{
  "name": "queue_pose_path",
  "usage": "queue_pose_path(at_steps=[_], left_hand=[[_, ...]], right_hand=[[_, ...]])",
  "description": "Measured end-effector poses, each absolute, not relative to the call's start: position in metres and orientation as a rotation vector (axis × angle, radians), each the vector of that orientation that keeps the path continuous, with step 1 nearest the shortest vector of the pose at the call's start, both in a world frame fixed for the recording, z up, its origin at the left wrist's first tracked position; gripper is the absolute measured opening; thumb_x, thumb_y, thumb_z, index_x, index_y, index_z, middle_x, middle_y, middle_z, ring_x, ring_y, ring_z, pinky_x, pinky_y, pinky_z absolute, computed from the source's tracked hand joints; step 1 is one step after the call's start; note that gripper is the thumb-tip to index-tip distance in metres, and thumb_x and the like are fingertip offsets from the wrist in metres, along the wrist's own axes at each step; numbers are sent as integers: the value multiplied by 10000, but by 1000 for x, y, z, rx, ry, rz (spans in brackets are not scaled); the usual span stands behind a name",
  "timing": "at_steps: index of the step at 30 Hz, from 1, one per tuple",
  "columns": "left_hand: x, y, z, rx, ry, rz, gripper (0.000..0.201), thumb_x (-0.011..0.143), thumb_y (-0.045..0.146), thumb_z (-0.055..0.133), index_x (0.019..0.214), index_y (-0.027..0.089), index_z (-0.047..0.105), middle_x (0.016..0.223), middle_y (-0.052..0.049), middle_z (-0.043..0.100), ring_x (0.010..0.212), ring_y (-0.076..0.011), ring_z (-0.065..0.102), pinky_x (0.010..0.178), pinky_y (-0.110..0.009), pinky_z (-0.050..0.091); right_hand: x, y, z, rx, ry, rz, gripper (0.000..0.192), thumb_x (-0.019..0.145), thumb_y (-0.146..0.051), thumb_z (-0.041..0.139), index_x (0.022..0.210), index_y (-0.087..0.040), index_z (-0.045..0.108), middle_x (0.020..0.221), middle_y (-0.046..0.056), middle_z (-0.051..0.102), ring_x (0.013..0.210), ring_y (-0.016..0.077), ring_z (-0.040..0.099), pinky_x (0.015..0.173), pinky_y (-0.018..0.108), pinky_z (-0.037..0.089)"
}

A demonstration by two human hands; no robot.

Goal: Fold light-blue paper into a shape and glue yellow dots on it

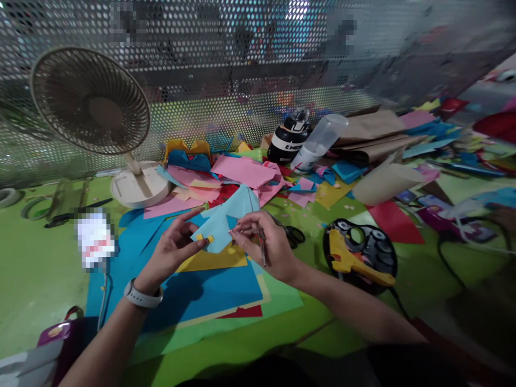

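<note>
A piece of light blue paper (234, 207), pointed at the top, is held up over the worktable. My left hand (175, 244) pinches its lower left edge between thumb and fingers, beside small yellow paper pieces (205, 238). From the other side my right hand (270, 242) is closed around a slim pen-like tool (263, 247), whose exact kind I cannot make out. Its thumb and fingertip meet close to the paper, near a small darker blue patch. Below both hands lie a yellow sheet (217, 262) and large blue sheets (226, 290).
A desk fan (91, 102) stands at the back left, near a phone (95, 236) on a cable. Paper scraps (245, 171) and two bottles (288, 141) line the perforated screen. Black scissors (295, 235) and a yellow glue gun (355, 260) on a black mat lie right.
</note>
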State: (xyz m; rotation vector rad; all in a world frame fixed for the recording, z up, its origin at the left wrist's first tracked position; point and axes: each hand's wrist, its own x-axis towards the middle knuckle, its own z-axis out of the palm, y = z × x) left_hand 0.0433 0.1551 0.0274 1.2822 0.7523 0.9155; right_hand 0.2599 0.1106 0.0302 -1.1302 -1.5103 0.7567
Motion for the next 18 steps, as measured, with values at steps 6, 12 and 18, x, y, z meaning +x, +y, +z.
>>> queue_pose_path(at_steps=[6,12,18], left_hand=[[44,155,28,1272,745,850,588,791,202,739,1336,262,527,784,38,574,752,-108,593,750,-245,500],[43,155,27,1288,725,744,552,816,249,722,1333,238,527,851,-12,669,790,-142,626,759,-260,497],[46,155,22,1289,801,747,492,779,293,756,1235,197,598,859,-35,696,789,-170,653,736,-283,508]], right_hand=[[256,111,29,-1103,-1482,804,303,834,-377,679,1024,-246,482,800,3,641,707,142,645,659,289,555],[256,113,22,-1093,-1512,814,290,837,-317,662,1053,-234,487,803,8,624,720,142,644,683,288,546],[256,113,19,-1100,-1570,776,284,846,-276,648,1068,-234,476,811,12,640,733,142,648,708,290,539]])
